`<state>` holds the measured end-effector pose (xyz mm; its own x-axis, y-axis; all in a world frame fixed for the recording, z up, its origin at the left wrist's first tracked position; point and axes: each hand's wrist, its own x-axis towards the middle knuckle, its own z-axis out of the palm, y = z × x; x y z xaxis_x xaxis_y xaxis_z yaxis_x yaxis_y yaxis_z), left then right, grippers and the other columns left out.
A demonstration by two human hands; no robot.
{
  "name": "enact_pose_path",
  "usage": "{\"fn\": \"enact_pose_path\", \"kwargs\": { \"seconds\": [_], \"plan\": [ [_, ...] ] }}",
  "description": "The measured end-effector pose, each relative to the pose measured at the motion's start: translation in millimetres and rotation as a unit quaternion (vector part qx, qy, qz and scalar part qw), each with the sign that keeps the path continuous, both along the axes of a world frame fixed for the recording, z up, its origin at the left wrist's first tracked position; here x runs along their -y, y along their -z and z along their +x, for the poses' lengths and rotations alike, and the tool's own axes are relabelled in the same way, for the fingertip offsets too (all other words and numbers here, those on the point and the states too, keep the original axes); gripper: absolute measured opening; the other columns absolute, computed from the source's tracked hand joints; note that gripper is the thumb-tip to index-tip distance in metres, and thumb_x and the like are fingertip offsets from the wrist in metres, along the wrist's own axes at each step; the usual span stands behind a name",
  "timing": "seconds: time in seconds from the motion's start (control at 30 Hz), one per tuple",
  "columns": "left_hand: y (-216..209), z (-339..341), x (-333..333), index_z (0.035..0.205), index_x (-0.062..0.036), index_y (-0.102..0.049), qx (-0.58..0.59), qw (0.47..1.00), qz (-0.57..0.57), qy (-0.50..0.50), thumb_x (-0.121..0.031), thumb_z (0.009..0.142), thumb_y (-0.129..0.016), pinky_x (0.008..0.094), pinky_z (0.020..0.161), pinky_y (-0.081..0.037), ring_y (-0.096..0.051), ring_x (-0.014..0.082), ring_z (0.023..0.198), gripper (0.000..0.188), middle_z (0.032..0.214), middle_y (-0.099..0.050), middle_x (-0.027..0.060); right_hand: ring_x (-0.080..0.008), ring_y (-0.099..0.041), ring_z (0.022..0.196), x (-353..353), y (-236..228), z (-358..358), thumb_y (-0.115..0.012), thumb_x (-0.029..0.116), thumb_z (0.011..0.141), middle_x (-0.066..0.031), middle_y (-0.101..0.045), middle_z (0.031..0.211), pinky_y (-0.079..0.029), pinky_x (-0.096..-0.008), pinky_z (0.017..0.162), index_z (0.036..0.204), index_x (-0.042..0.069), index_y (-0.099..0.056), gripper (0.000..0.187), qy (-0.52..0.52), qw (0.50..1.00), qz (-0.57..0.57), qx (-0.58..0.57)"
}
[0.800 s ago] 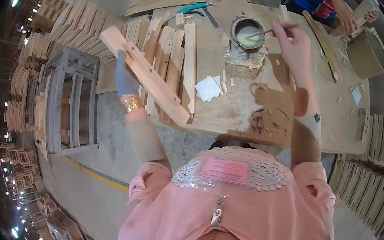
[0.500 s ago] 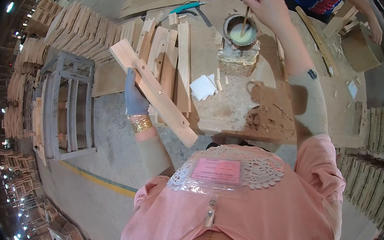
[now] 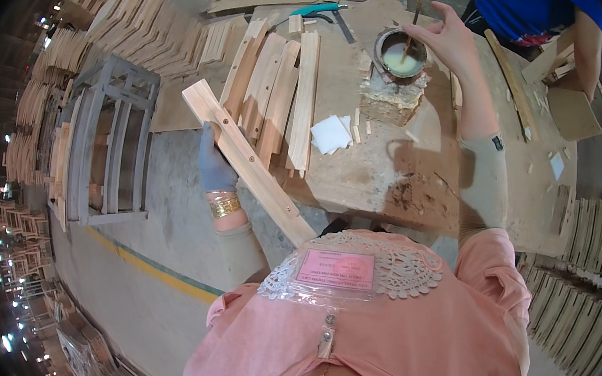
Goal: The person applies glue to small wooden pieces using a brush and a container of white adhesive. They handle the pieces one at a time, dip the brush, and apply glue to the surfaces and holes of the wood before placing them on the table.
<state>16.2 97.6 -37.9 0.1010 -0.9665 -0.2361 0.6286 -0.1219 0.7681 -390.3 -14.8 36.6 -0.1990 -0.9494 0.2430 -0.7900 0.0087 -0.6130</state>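
Observation:
My left hand, in a grey glove with gold bangles at the wrist, grips a long pale wooden slat with small holes along it; the slat slants from upper left down toward my chest. My right hand reaches across the workbench and pinches a thin stick that stands in a round tin of pale glue. The tin rests on a crusted block at the far side of the bench.
Several curved wooden slats lie on the bench's left part, beside a white paper scrap. A grey chair frame stands on the floor at left. Another person in a blue shirt works at the far right. Slat stacks surround the area.
My right hand has moved to the glue tin and put the stick into it. The slat in my left hand has stayed roughly where it was.

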Motion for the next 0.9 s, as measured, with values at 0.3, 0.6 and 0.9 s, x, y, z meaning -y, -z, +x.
{"fn": "enact_pose_path", "kwargs": {
  "seconds": [0.3,0.6,0.9],
  "plan": [
    [15.3,15.8,-19.0,0.118,-0.0073,-0.046,-0.007,0.999,0.026,-0.034,-0.048,0.086,-0.045,0.0360,0.062,-0.051,-0.057,0.0249,0.073,0.051,0.088,-0.057,0.0148,-0.0255,-0.058,0.079,-59.9,-5.7,76.8,-0.068,0.023,0.073,-0.0134,-0.060,0.091,-0.047,-0.0341,0.072,0.106,0.003,-0.056,0.040,-0.072,0.945,-0.305,0.096],
    [29.0,31.0,-35.0,0.118,-0.0073,-0.047,-0.080,0.995,0.041,-0.043,-0.048,0.085,-0.047,0.0386,0.066,-0.051,-0.057,0.0263,0.076,0.053,0.091,-0.055,0.0156,-0.0353,-0.058,0.094,-18.7,118.2,197.4,-0.059,0.037,0.078,-0.0227,-0.058,0.102,-0.047,-0.0418,0.079,0.117,-0.002,-0.046,0.057,-0.190,0.968,0.163,-0.029],
    [39.4,52.0,-38.8,0.120,-0.0087,-0.047,-0.067,0.995,0.014,-0.066,-0.047,0.086,-0.046,0.0371,0.064,-0.052,-0.059,0.0250,0.074,0.051,0.090,-0.056,0.0142,-0.0373,-0.056,0.098,24.7,178.5,235.3,-0.067,0.029,0.067,-0.0254,-0.055,0.108,-0.046,-0.0405,0.083,0.130,-0.005,-0.024,0.085,-0.130,0.976,0.166,-0.057]
  ]
}}
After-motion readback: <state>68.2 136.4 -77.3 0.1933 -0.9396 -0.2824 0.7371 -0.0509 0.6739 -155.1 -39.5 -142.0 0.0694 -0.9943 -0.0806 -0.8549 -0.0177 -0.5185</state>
